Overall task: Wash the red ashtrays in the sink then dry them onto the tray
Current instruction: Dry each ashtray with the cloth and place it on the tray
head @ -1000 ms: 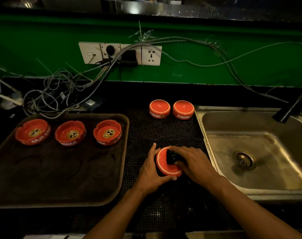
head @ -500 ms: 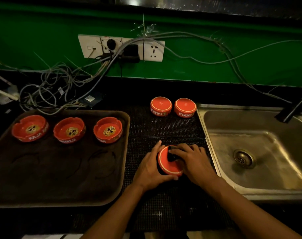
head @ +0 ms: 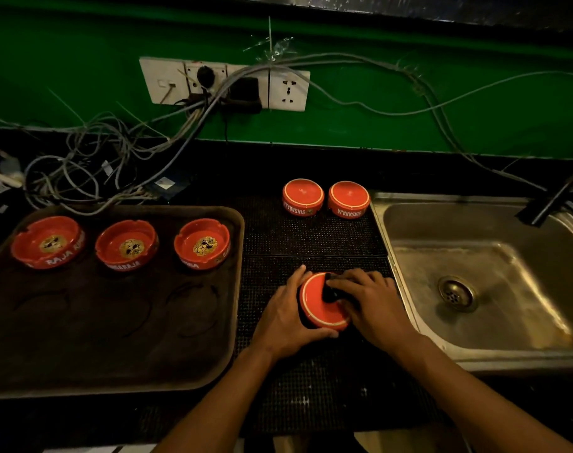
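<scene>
The red ashtray (head: 322, 305) sits base-up and tilted on the black rubber mat (head: 311, 237), between tray and sink. The left hand (head: 286, 317) cups its side wall, fingers curled round the rim; the right hand (head: 371, 304) presses a dark cloth or pad (head: 330, 291) — too dim to say which — against the flat base, fingers curled over it. The ashtray looks glazed and rigid, probably ceramic or glass, so likely weighty for its size, slick if wet and liable to chip if dropped on steel. The thick round wall seems the safest hold; the notched rim offers finger purchase.

Two more ashtrays (head: 303, 197) (head: 348, 199) stand upside down at the back of the mat, just beside the sink's edge, white lettering on their walls. Three upright ashtrays (head: 48, 241) (head: 126, 245) (head: 202, 244) line the far side of the brown tray (head: 115, 354) — shallow, matte, with rounded corners. The stainless sink (head: 474, 256) is smooth and dull-shining, its drain (head: 456, 293) open. Tangled cables (head: 82, 168) trail from a wall socket panel (head: 226, 85) on the green wall.
</scene>
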